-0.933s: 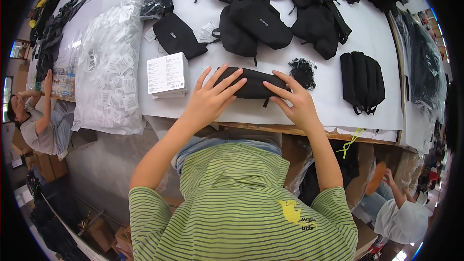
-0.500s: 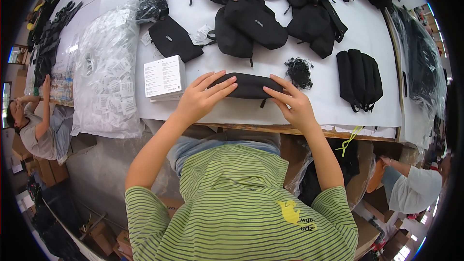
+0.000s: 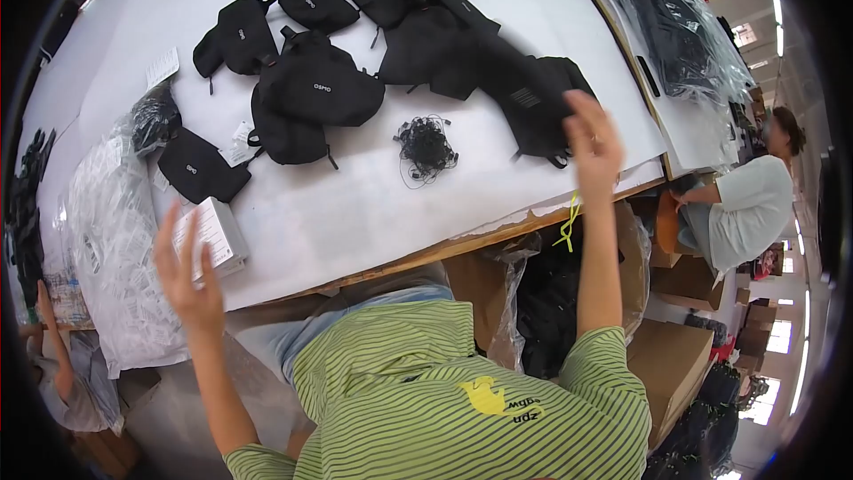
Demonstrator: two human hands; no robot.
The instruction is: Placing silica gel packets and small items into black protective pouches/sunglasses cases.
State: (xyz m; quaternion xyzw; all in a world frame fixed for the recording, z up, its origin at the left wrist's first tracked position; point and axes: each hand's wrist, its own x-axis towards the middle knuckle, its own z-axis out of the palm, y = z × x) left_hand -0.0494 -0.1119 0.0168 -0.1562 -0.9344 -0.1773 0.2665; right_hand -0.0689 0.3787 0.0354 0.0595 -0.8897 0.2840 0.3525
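My right hand (image 3: 595, 147), blurred, is at the right side of the table with its fingers at the end of a slim black pouch (image 3: 524, 80). This pouch is smeared by motion and lies over several black pouches (image 3: 538, 133) grouped there. On the left, my left hand (image 3: 191, 276) hangs in the air with spread fingers and nothing in them. Behind it, partly covered, stands a white box (image 3: 222, 236). A tangle of thin black cords (image 3: 426, 149) sits on the table between my hands.
Black bags (image 3: 324, 84) lie in a loose heap across the far side. At the left is a clear plastic sack (image 3: 124, 249) of white tags, beside a black pouch (image 3: 203, 164). The wooden table edge (image 3: 400, 262) runs before me. A co-worker (image 3: 746, 213) stands at the right.
The slim black pouch, held by both hands in front of me, has moved right with my right hand. My left hand has let go and swung left. The whole view has turned rightward.
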